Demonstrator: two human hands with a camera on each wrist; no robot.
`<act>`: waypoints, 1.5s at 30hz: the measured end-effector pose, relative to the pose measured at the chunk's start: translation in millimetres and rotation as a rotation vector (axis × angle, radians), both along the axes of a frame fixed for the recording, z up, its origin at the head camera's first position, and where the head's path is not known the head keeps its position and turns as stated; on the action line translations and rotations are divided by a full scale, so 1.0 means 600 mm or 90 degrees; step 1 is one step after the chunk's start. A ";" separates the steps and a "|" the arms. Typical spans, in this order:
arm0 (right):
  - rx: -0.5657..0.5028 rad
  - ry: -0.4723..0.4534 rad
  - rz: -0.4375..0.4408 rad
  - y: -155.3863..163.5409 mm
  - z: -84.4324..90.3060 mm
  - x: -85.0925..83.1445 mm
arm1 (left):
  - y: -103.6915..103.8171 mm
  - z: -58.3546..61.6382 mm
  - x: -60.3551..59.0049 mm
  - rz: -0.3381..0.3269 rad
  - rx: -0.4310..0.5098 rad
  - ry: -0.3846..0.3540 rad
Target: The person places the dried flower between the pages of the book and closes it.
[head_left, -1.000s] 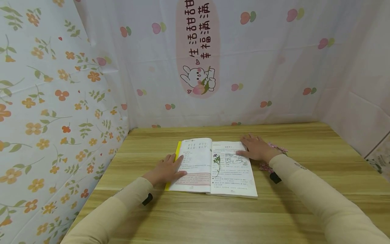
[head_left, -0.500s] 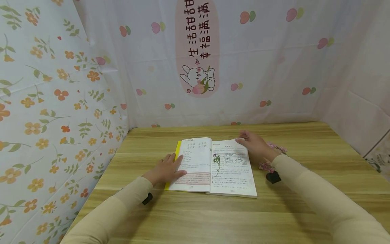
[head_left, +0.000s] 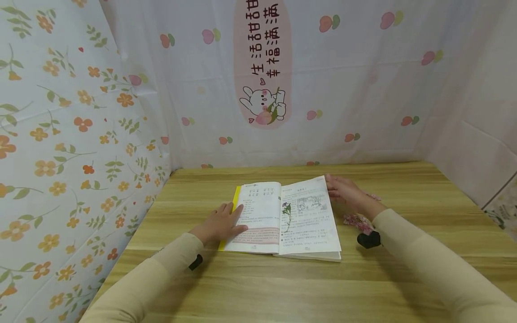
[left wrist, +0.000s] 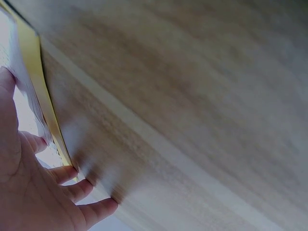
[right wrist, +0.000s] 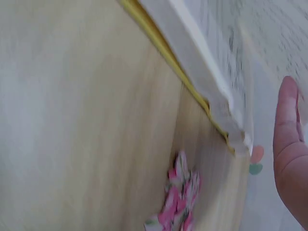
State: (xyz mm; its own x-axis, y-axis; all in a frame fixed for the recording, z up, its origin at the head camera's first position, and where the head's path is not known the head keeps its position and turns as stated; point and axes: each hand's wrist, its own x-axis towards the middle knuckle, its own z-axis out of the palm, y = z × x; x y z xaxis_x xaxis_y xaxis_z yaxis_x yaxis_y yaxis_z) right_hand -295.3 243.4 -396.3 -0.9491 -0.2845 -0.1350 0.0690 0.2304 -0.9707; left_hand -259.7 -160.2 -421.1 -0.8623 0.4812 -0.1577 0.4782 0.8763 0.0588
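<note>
An open book (head_left: pixel 258 215) with a yellow cover lies on the wooden table. On its right side one page (head_left: pixel 311 220) is raised off the pages below. A purple flower sprig (head_left: pixel 286 213) with green leaves and a thin stem lies on that page near the spine. My left hand (head_left: pixel 220 224) rests spread on the left page and its outer edge; in the left wrist view its fingertips reach past the yellow cover (left wrist: pixel 32 62) onto the table. My right hand (head_left: pixel 347 193) is at the raised page's upper right edge, fingers fairly straight against it, partly hidden.
Pink flowers (head_left: pixel 359 223) lie on the table (head_left: pixel 258 291) right of the book, partly under my right wrist. A printed cloth (head_left: pixel 194 89) hangs behind the table, and a floral cloth (head_left: pixel 81 179) borders its left side.
My right hand has gone from lying on the right page to its upper corner, then slightly right, and the page has lifted. The left hand has stayed in place.
</note>
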 end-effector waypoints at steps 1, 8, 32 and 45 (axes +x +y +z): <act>-0.032 -0.010 0.001 -0.001 0.000 0.003 | 0.000 -0.001 0.000 -0.001 -0.001 0.001; -0.297 -0.118 0.011 -0.026 0.001 0.038 | 0.002 -0.002 -0.002 0.004 -0.010 0.004; 0.066 0.090 0.116 -0.213 -0.036 0.127 | -0.006 -0.014 -0.002 -0.015 -0.007 0.002; 0.434 0.408 0.279 -0.235 -0.034 0.123 | -0.006 -0.013 -0.002 -0.030 -0.068 0.042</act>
State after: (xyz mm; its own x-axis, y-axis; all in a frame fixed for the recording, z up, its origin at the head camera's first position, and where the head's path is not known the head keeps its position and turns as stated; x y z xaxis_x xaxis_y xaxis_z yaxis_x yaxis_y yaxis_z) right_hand -221.8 102.7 -416.5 -0.7312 -0.6752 0.0973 -0.6375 0.6257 -0.4495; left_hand -261.0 -163.6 -428.7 -0.8492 0.5051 -0.1540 0.5189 0.8522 -0.0666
